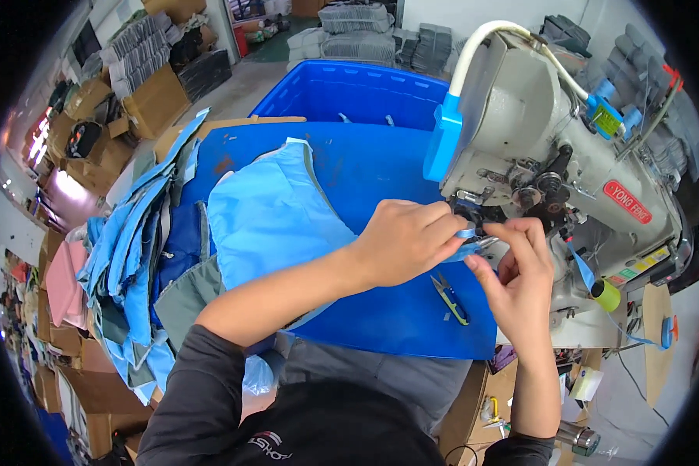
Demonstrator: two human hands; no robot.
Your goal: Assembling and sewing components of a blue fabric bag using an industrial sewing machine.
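My left hand (408,241) pinches a narrow light blue strap (467,233) right under the head of a grey sewing machine (536,147). My right hand (516,276) meets it from the right, fingertips on the same strap beside the needle area. A light blue fabric piece (268,213) lies on the blue table top (380,167) under my left forearm. Small thread snips (449,297) rest on the table just below my hands.
A pile of blue and grey fabric pieces (136,264) lies at the table's left edge. A blue plastic bin (357,92) stands behind the table. Cardboard boxes (151,101) and stacked grey pieces fill the far left. A yellow-green thread spool (607,295) sits by the machine's base.
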